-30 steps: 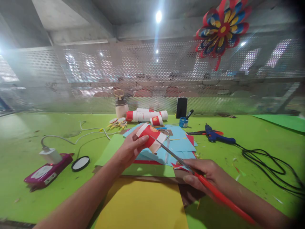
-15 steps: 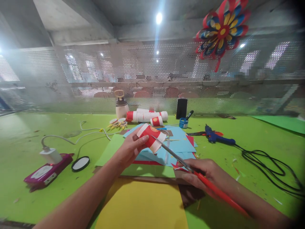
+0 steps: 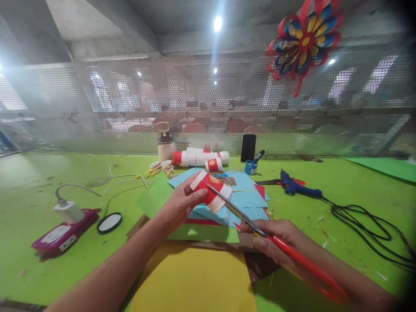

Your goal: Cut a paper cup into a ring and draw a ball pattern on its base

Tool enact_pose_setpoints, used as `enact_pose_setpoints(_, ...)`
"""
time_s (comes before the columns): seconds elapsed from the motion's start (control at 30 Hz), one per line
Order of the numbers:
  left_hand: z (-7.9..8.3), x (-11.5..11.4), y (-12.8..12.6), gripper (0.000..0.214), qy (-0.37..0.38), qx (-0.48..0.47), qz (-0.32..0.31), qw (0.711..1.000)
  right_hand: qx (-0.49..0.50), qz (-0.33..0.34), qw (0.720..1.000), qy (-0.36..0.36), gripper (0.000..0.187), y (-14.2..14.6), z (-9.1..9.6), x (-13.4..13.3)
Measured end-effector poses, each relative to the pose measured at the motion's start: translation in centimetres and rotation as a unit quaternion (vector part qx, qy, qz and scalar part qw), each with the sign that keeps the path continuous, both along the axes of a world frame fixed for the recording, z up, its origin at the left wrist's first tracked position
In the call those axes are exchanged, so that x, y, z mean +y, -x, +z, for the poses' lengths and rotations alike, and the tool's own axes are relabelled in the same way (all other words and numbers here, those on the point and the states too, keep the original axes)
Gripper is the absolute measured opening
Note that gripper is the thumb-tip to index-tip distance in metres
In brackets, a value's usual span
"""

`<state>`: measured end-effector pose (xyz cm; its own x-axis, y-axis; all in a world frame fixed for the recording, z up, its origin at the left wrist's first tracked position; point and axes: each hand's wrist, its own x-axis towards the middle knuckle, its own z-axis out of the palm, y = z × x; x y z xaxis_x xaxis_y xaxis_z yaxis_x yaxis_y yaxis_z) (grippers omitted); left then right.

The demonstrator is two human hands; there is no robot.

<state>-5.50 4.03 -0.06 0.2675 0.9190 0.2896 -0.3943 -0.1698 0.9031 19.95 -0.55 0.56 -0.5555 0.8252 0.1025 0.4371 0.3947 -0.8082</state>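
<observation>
My left hand [image 3: 180,204] is closed around a red and white paper cup [image 3: 211,193], held on its side above a pile of coloured paper. My right hand [image 3: 279,240] grips red-handled scissors [image 3: 256,228], whose steel blades point up and left with the tips at the cup's side. Under both hands lie blue paper sheets [image 3: 245,195], a green sheet [image 3: 201,233] and a yellow sheet [image 3: 195,281].
At the back of the green table [image 3: 29,199] stand more red and white cups [image 3: 199,158], a glue bottle [image 3: 165,144], a black box [image 3: 248,147] and a blue paint pot [image 3: 250,167]. A blue glue gun [image 3: 296,185] with its black cable [image 3: 364,221] lies right. A pink device [image 3: 61,236], charger [image 3: 69,211] and round lid [image 3: 109,222] lie left.
My left hand and the cup have shifted slightly right and toward the scissors. The scissor blades have moved in against the cup, and my right hand has dropped a little.
</observation>
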Motion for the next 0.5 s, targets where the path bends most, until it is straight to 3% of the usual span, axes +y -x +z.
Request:
enact_pose_setpoints(0.17,-0.32,0.13,0.05,0.050,0.005,0.000,-0.003,1.000,0.020,0.002,0.999,0.049,0.060,0.36,-0.25,-0.51)
enact_pose_setpoints(0.5,-0.45,0.02,-0.15,0.049,0.005,0.011,-0.001,1.000,-0.007,-0.008,1.000,0.001,0.050,0.52,-0.64,-0.03)
